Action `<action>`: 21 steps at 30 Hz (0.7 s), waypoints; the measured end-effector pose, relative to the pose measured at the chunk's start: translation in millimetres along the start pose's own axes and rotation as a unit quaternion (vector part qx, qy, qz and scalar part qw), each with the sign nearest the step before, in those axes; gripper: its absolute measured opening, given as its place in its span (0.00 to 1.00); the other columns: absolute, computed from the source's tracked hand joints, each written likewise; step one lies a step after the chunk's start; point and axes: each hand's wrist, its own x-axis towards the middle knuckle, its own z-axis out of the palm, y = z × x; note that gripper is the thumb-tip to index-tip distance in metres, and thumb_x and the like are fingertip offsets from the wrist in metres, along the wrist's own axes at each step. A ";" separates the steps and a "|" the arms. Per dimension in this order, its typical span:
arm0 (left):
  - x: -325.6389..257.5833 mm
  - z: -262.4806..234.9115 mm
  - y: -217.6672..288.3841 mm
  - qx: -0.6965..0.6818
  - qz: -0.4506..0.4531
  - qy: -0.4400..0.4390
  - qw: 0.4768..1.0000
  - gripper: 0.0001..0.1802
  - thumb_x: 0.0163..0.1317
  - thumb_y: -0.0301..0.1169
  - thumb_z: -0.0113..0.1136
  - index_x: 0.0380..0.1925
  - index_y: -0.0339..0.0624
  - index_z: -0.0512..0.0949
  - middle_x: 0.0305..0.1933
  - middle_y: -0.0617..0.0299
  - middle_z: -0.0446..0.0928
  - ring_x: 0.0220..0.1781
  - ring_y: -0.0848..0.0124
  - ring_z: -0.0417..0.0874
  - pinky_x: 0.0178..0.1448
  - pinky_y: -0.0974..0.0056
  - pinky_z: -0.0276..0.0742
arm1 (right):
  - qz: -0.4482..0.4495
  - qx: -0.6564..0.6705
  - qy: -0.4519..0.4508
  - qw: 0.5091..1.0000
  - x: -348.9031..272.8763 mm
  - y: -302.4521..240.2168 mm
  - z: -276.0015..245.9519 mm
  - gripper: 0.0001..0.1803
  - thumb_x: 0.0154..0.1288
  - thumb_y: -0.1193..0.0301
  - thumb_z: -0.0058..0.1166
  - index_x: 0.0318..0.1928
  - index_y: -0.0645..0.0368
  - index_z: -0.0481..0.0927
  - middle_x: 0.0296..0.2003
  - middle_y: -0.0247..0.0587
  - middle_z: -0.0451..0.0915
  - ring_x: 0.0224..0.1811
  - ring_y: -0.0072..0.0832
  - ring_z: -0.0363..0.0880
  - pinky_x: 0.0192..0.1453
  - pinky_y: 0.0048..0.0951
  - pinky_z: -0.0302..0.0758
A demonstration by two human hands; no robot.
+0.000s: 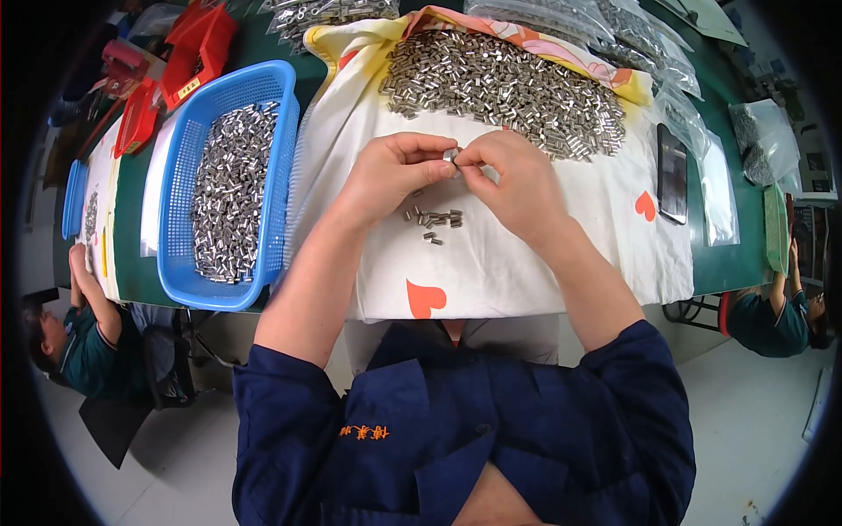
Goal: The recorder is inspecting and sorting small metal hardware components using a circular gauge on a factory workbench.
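Observation:
My left hand (392,174) and my right hand (516,180) meet over the white cloth (517,276). Between their pinched fingertips is a small shiny metal cylinder (451,156), partly covered by the fingers. Just below the hands lies a loose cluster of several short metal cylinders (436,219). Beyond my fingers spreads a large heap of similar metal cylinders (517,92). To the left stands a blue plastic basket (287,158) holding many more silvery cylinders (230,193).
A black phone (672,174) lies at the cloth's right side. Red bins (200,44) stand at the far left, and clear bags of metal parts (636,35) line the back. One person (88,342) sits at the left, another (776,324) at the right.

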 end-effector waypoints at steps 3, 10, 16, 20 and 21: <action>-1.4 -0.8 1.2 -0.009 -0.013 0.017 1.000 0.16 0.51 0.22 0.59 0.42 0.31 0.74 0.35 0.58 0.78 0.36 0.77 0.78 0.41 0.76 0.73 | 0.013 0.018 0.006 1.000 -0.9 0.0 1.8 0.03 0.48 0.76 0.54 0.27 0.61 0.77 0.26 0.41 0.77 0.28 0.34 0.75 0.31 0.29 0.72; -3.3 1.4 5.9 -0.006 -0.017 -0.017 1.000 0.16 0.51 0.21 0.60 0.42 0.31 0.74 0.35 0.58 0.78 0.37 0.76 0.78 0.41 0.75 0.74 | 0.219 0.150 -0.117 0.957 8.1 -4.7 -17.4 0.06 0.48 0.75 0.57 0.30 0.61 0.78 0.26 0.34 0.78 0.27 0.19 0.72 0.34 0.21 0.70; -6.2 1.5 7.2 0.038 -0.059 -0.029 0.997 0.16 0.50 0.18 0.57 0.42 0.31 0.73 0.39 0.57 0.77 0.39 0.75 0.78 0.46 0.72 0.74 | 0.213 0.055 -0.072 0.973 11.0 15.7 -28.4 0.07 0.49 0.73 0.56 0.32 0.59 0.78 0.25 0.34 0.77 0.27 0.19 0.72 0.34 0.20 0.69; -4.1 2.3 6.1 0.048 -0.044 -0.046 0.997 0.16 0.50 0.18 0.57 0.42 0.31 0.74 0.41 0.56 0.77 0.40 0.74 0.78 0.47 0.71 0.74 | 0.169 -0.194 -0.071 0.964 6.6 42.5 -39.1 0.05 0.49 0.72 0.52 0.27 0.58 0.78 0.26 0.42 0.78 0.30 0.37 0.76 0.35 0.35 0.72; -3.5 2.4 5.5 0.045 -0.041 -0.052 0.997 0.15 0.50 0.18 0.57 0.42 0.32 0.74 0.42 0.56 0.77 0.40 0.75 0.78 0.47 0.71 0.74 | 0.170 -0.194 -0.071 0.964 5.2 43.4 -35.0 0.05 0.49 0.72 0.52 0.27 0.58 0.78 0.26 0.42 0.78 0.30 0.37 0.76 0.35 0.35 0.72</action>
